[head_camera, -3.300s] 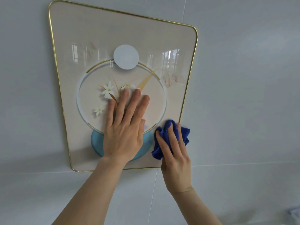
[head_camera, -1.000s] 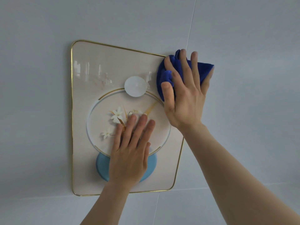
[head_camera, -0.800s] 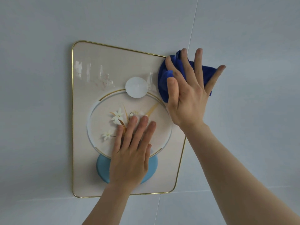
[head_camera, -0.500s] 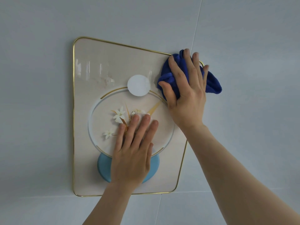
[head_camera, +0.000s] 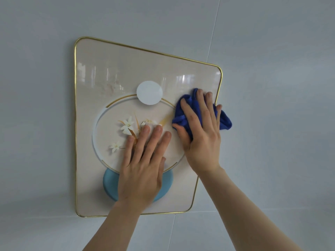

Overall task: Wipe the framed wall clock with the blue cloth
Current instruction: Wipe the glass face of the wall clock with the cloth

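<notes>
The framed wall clock hangs on a pale wall: a glossy cream panel with a thin gold rim, a white disc, a ring with white flowers and gold hands, and a light blue disc at the bottom. My left hand lies flat on the lower middle of the glass, fingers spread, covering part of the ring and the blue disc. My right hand presses the bunched blue cloth against the clock's right side, near the gold rim. Part of the cloth sticks out past the rim.
Faint brownish smudges show on the glass at the upper left of the white disc. The grey tiled wall surrounds the clock, with thin tile seams running above and below it.
My right hand has slid the blue cloth down from the clock's top right corner to the middle of its right side. The left hand has stayed flat on the glass.
</notes>
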`<state>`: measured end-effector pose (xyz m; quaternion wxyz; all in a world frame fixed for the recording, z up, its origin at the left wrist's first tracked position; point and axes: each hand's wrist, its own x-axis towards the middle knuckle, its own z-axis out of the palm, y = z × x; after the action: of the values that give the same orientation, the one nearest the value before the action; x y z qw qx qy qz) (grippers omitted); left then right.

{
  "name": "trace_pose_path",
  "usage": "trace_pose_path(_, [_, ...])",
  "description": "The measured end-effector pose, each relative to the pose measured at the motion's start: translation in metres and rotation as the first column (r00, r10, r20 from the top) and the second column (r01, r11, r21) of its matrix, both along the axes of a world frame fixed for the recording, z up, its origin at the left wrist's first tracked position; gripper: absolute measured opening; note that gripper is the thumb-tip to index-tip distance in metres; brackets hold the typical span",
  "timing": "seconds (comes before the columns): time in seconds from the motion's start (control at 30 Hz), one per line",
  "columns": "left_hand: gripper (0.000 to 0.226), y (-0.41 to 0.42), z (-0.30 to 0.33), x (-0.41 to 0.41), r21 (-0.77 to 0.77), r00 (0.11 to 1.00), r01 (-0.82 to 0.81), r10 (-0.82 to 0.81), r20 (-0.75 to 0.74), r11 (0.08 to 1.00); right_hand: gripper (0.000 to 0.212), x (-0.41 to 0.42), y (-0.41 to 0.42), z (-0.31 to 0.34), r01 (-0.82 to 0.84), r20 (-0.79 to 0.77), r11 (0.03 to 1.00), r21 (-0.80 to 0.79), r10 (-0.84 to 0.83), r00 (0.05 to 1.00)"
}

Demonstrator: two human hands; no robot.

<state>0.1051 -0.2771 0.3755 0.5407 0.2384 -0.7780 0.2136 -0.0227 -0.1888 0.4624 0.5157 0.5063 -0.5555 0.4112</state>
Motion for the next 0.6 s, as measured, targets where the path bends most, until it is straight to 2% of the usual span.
trace_pose_path(0.4, [0.064, 0.0, 0.0, 0.0, 0.004, 1.0, -0.003, 0.003, 0.011, 1.0, 0.041, -0.007, 0.027, -0.093, 0.022, 0.065, 0.991, 0.134, -0.031, 0.997])
trace_pose_path(0.6, [0.066, 0.001, 0.0, 0.0, 0.011, 1.0, -0.002, 0.002, 0.015, 1.0, 0.039, -0.004, 0.032, -0.108, 0.042, 0.099, 0.988, 0.149, -0.057, 0.993])
